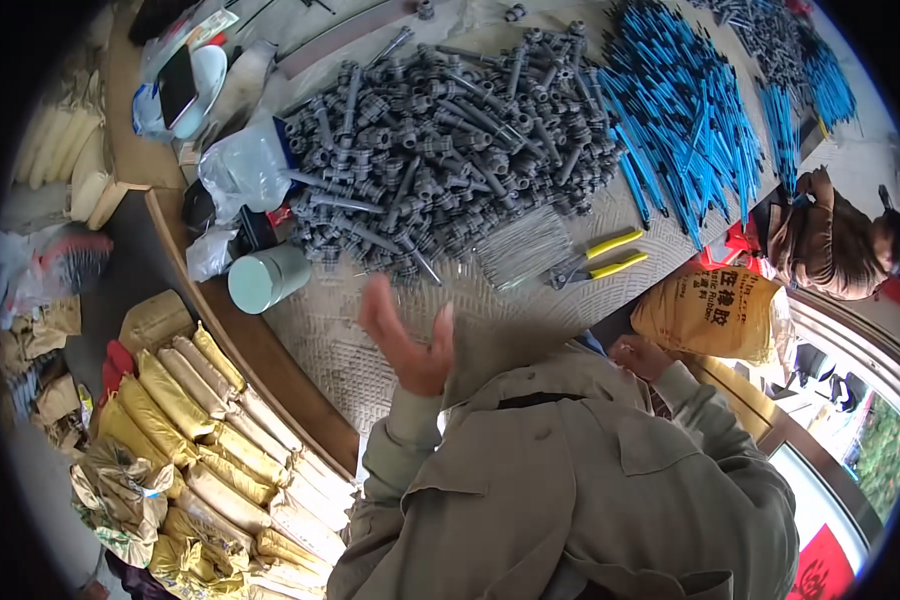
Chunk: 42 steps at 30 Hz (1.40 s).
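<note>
My left hand (407,345) is raised over the near edge of the table, its thumb and fingers apart, with nothing in it. My right hand (640,356) is at the table's near edge beside a yellow sack; its fingers are curled, and what they hold, if anything, is hidden. Beyond my left hand lies a big heap of grey plastic fittings with stems (440,150). A bundle of thin metal wires (525,248) lies in front of the heap. Beside it rest pliers with yellow handles (615,255). A blurred olive-brown piece of cloth (500,350) is between my hands.
Blue rods with dark ends (685,120) are piled at the far right. A pale green canister (270,278) and a clear plastic bag (245,170) stand at the left. Yellow sacks (185,400) are stacked lower left. Another person (835,235) sits at the right, near a yellow sack (710,310).
</note>
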Tool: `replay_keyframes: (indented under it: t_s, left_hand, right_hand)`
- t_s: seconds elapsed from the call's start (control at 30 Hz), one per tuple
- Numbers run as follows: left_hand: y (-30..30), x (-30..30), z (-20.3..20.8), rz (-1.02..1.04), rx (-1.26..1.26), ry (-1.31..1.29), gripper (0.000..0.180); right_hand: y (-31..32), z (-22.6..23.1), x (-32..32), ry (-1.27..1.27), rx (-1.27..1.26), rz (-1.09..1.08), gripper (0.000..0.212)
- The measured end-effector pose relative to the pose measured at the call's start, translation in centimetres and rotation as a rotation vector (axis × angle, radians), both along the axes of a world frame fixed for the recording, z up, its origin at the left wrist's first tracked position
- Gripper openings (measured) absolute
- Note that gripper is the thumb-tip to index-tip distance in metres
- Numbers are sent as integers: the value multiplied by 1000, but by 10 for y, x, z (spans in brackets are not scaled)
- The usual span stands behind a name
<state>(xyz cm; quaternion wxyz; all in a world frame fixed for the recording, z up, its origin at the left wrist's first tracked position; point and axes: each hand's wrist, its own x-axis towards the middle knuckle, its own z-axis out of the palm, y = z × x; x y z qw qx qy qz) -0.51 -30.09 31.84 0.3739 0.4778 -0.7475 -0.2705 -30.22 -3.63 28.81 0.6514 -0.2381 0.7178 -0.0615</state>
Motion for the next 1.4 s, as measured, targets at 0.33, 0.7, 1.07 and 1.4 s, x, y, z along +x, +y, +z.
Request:
replay_keyframes:
  t_s: [0.33, 0.7, 1.07, 1.4]
  left_hand:
    - [92, 43, 31, -600, 593, 106, 27]
    - [296, 41, -126, 93, 1339, -436, 38]
    - [341, -30, -175, -72, 1114, -461, 38]
    - [347, 14, -186, -199, 1398, -630, 51]
  right_hand:
    - [78, -118, -17, 255, -65, 280, 26]
    - [13, -202, -74, -50, -284, 789, 35]
    - [148, -295, -110, -293, -114, 1229, 31]
    - [236, -382, -63, -287, -23, 1509, 28]
